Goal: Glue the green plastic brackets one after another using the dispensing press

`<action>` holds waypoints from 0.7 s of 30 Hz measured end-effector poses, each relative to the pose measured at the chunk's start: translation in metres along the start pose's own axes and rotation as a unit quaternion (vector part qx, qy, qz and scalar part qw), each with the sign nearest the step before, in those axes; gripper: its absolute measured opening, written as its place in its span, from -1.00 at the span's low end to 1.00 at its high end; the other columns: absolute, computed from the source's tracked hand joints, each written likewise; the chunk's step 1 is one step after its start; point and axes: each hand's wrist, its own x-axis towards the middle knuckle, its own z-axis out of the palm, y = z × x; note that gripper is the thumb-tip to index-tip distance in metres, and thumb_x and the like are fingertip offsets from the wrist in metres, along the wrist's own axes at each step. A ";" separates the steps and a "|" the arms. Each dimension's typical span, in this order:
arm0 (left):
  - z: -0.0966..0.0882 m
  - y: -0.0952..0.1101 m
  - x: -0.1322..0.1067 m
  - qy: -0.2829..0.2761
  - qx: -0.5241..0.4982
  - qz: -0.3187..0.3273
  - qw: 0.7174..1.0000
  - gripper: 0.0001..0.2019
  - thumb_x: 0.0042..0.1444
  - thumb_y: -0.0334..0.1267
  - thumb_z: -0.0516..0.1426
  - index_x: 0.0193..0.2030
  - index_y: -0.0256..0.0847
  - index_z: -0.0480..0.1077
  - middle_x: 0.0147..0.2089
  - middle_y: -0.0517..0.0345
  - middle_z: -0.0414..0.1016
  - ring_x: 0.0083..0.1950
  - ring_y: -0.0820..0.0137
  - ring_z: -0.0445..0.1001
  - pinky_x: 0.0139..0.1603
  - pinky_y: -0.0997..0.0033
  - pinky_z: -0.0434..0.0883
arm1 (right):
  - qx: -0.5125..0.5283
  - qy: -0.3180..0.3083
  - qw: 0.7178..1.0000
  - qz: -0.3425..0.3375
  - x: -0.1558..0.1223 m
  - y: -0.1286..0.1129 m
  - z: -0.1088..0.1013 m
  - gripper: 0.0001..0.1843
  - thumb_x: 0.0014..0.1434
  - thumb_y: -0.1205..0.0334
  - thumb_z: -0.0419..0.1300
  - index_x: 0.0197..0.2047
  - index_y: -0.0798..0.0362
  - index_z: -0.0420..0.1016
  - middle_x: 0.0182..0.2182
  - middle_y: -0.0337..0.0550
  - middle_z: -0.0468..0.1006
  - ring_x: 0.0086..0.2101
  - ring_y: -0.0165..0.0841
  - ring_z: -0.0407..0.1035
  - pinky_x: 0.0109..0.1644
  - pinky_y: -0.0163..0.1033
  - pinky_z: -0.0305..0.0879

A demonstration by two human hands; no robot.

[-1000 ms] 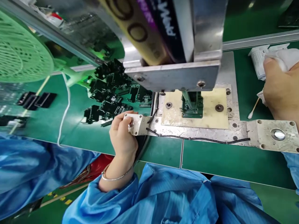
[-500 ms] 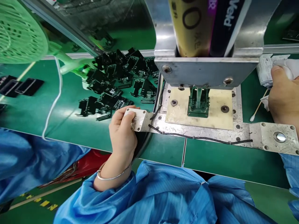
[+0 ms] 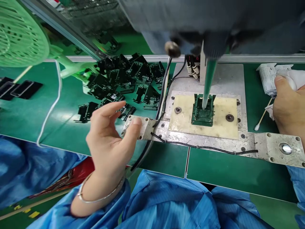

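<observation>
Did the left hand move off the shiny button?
Yes. The left hand has lifted off the button end of the metal plate and opened, drawing back left; only the thumb is near it.

No legible text in view. Print on white packet (image 3: 268, 76) at bench far right too small to read.

Around the cream rectangular fixture plate (image 3: 221, 122), bare green table mat (image 3: 214, 165) lies open on the near side. Over the dark green part seated in the plate (image 3: 202, 114) a green rod (image 3: 208, 86) comes down, blocking that way from above. Left of the plate a heap of black plastic parts (image 3: 124, 82) and a black cable (image 3: 164, 92) crowd the mat; right of it lies a cotton swab (image 3: 262, 111).
</observation>
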 end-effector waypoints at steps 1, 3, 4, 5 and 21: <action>0.002 0.010 0.006 -0.050 -0.032 0.019 0.998 -0.51 -0.05 -0.30 0.35 0.08 -0.20 0.47 0.09 0.00 0.47 0.19 0.18 0.40 0.23 0.18 0.34 | -0.005 -0.001 1.000 0.002 0.000 0.000 0.000 -0.88 0.07 0.29 0.32 -0.36 0.19 0.61 -0.50 -0.17 0.49 -0.38 -0.24 0.50 -0.39 -0.26 0.23; 0.012 0.028 0.020 -0.167 -0.096 0.002 0.981 -0.36 -0.16 -0.31 0.41 0.14 -0.17 0.42 0.11 -0.01 0.46 0.23 0.14 0.40 0.23 0.10 0.38 | -0.005 0.000 1.000 0.004 0.000 0.000 0.000 -0.90 0.05 0.29 0.31 -0.39 0.17 0.59 -0.53 -0.21 0.44 -0.40 -0.25 0.48 -0.41 -0.27 0.21; 0.019 0.036 0.027 -0.217 -0.116 -0.016 0.969 -0.27 -0.24 -0.32 0.45 0.15 -0.16 0.41 0.12 -0.01 0.46 0.25 0.11 0.39 0.25 0.07 0.38 | -0.001 0.001 1.000 0.004 0.000 0.000 0.001 -0.90 0.04 0.29 0.31 -0.41 0.16 0.58 -0.55 -0.23 0.41 -0.42 -0.27 0.46 -0.41 -0.27 0.20; 0.027 0.042 0.033 -0.257 -0.130 -0.031 0.957 -0.20 -0.34 -0.33 0.48 0.15 -0.15 0.40 0.13 -0.01 0.46 0.26 0.09 0.38 0.27 0.05 0.36 | 0.004 0.003 1.000 0.004 0.000 0.001 0.001 -0.91 0.03 0.29 0.31 -0.43 0.16 0.57 -0.56 -0.24 0.39 -0.44 -0.28 0.45 -0.42 -0.27 0.19; 0.063 0.067 0.046 -0.469 -0.169 -0.206 0.842 -0.67 -0.19 -0.18 0.41 -0.29 -0.19 0.47 -0.38 0.12 0.47 -0.41 0.34 0.47 -0.45 0.40 0.48 | 0.020 -0.004 0.992 0.123 -0.008 0.006 0.004 -0.74 -0.03 0.06 0.31 -0.45 0.12 0.56 -0.58 -0.20 0.46 -0.42 -0.20 0.47 -0.25 -0.13 0.39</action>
